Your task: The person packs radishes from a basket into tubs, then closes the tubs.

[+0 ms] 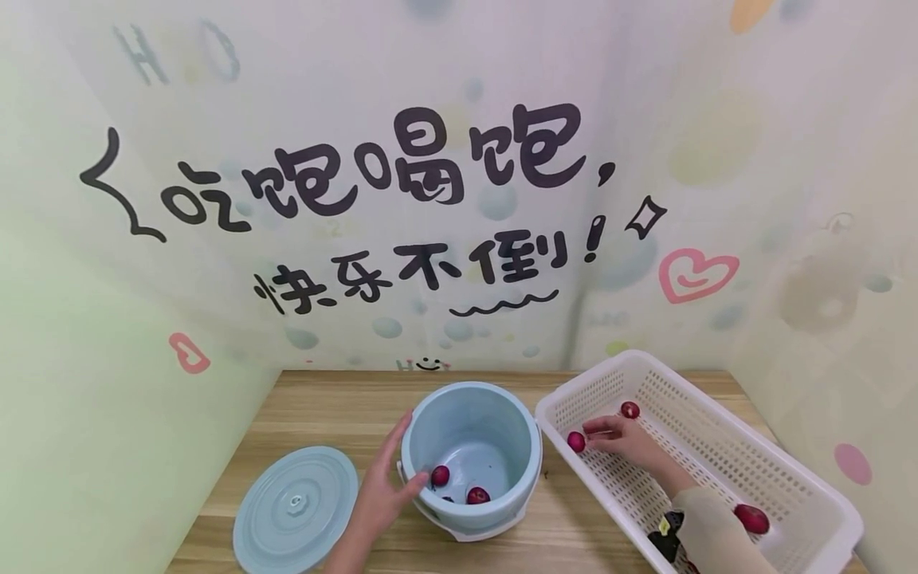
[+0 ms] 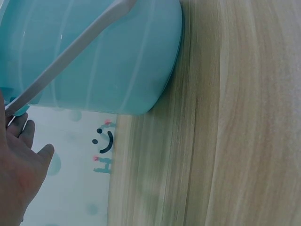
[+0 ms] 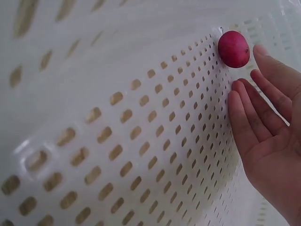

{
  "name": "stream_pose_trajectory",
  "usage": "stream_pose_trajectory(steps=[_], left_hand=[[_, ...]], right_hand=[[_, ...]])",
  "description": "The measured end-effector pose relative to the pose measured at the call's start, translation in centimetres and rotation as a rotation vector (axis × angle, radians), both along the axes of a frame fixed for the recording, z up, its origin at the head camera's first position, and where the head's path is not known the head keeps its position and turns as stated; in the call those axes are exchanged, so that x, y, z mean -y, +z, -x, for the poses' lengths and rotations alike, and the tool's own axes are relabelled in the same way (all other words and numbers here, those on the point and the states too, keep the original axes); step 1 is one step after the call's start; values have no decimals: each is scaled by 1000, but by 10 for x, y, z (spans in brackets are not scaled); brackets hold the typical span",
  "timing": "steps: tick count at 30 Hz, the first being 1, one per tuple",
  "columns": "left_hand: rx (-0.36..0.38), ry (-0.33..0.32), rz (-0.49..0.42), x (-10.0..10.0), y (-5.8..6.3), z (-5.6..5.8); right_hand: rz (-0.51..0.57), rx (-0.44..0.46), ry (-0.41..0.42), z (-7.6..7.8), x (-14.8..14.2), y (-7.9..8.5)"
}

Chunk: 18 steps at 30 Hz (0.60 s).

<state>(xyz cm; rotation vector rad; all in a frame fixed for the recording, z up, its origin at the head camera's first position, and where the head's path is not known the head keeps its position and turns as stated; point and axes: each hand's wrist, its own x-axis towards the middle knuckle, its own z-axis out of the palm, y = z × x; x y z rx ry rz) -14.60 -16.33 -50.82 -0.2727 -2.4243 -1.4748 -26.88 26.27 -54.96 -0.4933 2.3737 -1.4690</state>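
Note:
My left hand (image 1: 383,490) holds the rim of a light blue bucket (image 1: 479,522) at its left side, thumb over the edge and fingers outside. In the left wrist view, its fingers are close to the end of the bucket's pale handle (image 2: 70,54). Inside the bucket lie a few small red plum-like fruits (image 1: 441,476). My right hand (image 1: 631,442) reaches into a white perforated basket (image 1: 810,478), fingers extended and thumb apart. Just past its fingertips is a round red fruit (image 3: 233,49), with a visible gap between.
A round light blue lid (image 1: 296,510) lies on the wooden table (image 1: 380,391), left of the bucket. More red fruits rest in the basket, one behind the right hand (image 1: 629,410) and another close to the forearm (image 1: 751,519). A printed wall (image 1: 430,64) borders the table's back.

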Motion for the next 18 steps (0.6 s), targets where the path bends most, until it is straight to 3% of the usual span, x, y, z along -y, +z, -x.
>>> stream_pose_trajectory(steps=[8, 18], left_hand=[[15, 1, -5, -2, 2, 0], [16, 6, 3, -2, 2, -1]], right_hand=[[29, 36, 92, 5, 3, -3], [-6, 3, 112, 8, 10, -7]])
